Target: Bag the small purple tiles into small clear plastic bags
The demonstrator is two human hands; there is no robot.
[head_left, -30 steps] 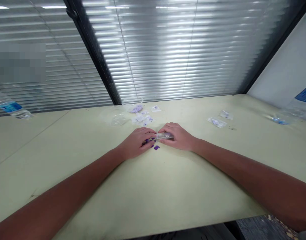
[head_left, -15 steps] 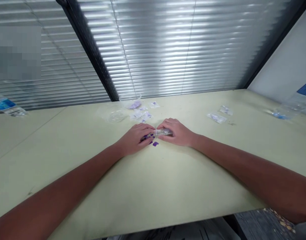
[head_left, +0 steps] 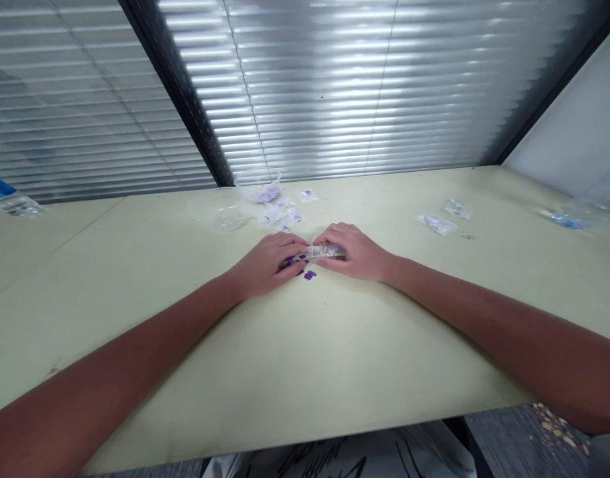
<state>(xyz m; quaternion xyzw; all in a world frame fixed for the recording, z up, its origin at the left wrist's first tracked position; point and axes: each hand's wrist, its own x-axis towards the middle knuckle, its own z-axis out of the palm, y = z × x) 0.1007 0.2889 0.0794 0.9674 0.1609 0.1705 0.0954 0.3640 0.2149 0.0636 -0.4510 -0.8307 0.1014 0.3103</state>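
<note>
Both my hands rest on the pale green table (head_left: 295, 358), meeting near its middle. My right hand (head_left: 354, 253) is closed round a small clear plastic bag (head_left: 325, 251) lying flat on the table. My left hand (head_left: 269, 264) lies palm down against the bag's left end, fingers curled over several small purple squares (head_left: 309, 274); its fingertips pinch at one of them or at the bag's mouth, which I cannot make out.
Behind my hands lie several small filled bags (head_left: 283, 215), a clear cup with purple pieces (head_left: 261, 187) and another clear cup (head_left: 224, 211). Two more small bags (head_left: 444, 218) lie at the right. Water bottles (head_left: 583, 206) lie at both far edges. Blinds close the back.
My hands stay together on the bag and purple squares. Only the camera has tilted, so everything sits slightly higher in the picture.
</note>
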